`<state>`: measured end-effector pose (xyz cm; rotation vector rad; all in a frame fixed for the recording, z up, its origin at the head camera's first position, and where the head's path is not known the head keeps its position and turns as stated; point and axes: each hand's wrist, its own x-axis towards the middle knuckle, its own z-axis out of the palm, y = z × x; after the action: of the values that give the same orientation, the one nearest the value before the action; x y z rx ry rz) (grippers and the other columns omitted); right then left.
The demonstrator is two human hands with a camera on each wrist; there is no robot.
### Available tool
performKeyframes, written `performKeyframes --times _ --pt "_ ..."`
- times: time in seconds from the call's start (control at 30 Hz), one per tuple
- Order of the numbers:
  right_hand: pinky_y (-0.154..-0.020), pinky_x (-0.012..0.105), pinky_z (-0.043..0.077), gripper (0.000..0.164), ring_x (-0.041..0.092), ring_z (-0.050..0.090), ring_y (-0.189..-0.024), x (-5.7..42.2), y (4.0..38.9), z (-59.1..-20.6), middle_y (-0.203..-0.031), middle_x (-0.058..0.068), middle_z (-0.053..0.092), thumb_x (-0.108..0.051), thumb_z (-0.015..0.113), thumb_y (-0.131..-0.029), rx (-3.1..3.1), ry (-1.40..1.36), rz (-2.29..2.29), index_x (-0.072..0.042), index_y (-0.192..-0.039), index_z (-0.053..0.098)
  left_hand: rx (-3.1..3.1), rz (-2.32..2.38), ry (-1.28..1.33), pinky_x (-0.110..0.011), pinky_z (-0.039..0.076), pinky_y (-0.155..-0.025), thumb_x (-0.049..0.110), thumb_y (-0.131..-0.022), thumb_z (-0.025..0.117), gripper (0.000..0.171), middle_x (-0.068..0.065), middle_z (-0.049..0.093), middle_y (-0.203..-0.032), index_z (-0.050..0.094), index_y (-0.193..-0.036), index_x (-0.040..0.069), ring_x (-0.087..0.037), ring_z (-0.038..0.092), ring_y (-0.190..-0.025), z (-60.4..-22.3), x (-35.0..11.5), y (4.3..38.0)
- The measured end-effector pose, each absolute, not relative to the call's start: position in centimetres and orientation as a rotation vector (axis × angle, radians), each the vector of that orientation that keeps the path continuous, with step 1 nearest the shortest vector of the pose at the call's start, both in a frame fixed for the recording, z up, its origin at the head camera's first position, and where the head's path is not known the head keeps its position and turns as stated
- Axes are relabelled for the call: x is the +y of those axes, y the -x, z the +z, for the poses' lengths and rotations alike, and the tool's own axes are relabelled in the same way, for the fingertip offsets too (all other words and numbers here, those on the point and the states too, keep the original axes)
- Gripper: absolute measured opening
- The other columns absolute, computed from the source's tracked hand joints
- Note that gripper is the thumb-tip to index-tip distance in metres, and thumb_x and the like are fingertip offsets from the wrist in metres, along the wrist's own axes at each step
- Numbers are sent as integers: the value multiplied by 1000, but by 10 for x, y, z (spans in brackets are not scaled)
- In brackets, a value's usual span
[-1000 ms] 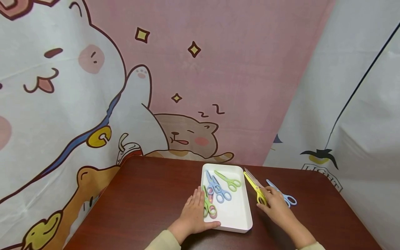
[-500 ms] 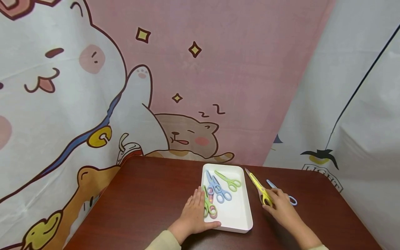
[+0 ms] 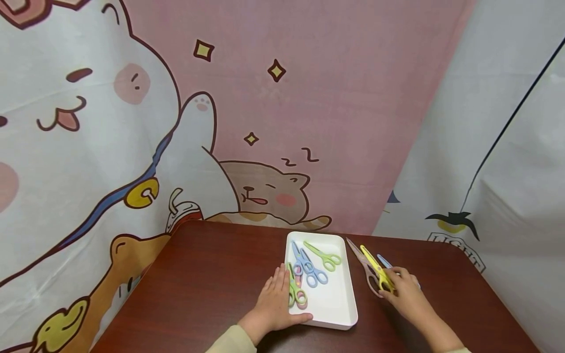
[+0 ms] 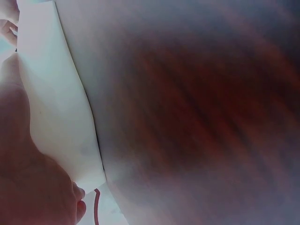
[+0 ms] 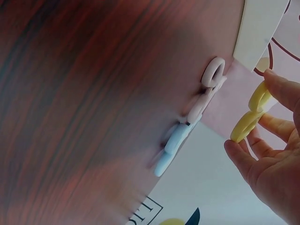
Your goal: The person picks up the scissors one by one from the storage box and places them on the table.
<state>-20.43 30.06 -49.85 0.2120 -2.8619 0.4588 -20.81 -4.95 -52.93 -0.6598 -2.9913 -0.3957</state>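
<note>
My right hand (image 3: 408, 294) pinches yellow scissors (image 3: 374, 264) by the handles, thumb and fingertips at the loops; in the right wrist view the yellow handles (image 5: 241, 127) stand above the table. Dull pink scissors (image 3: 358, 251) lie just left of them, beside the tray. Blue scissors (image 3: 384, 261) lie to the right, mostly hidden by the right hand. My left hand (image 3: 274, 300) rests on the left edge of the white tray (image 3: 328, 306), fingers straight and thumb along its front. In the tray lie green scissors (image 3: 324, 256), more green ones (image 3: 296, 292), blue ones (image 3: 315, 275) and pink ones.
The dark brown table (image 3: 212, 274) reaches back to a cloth wall (image 3: 353, 122) printed with cartoon animals. Its right side runs down beside a white cloth (image 3: 521, 196). In the left wrist view the tray's side (image 4: 61, 103) stands on the tabletop.
My right hand has moved slightly right with the yellow scissors, which have come away from over the pink pair. The blue pair is more covered by the hand. My left hand stays put.
</note>
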Motion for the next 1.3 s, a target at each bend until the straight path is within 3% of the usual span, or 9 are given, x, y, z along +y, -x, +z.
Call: performKeyframes --times 0.83,1.3 --pt "-74 58 42 57 50 46 -99 331 207 -497 -118 33 48 -22 77 -76 -2928 -121 480 7 -121 56 -2985 -372 669 -44 26 -113 91 -64 42 128 -21 15 -156 21 -148 -3 -32 20 -144 -528 -49 209" --pt "-77 62 39 59 54 43 -100 348 205 -496 -117 36 46 -20 76 -77 -2946 -59 500 10 -122 54 -2999 -367 665 -44 26 -113 91 -64 42 128 -21 14 -157 21 -148 -3 -32 19 -144 -526 -49 208"
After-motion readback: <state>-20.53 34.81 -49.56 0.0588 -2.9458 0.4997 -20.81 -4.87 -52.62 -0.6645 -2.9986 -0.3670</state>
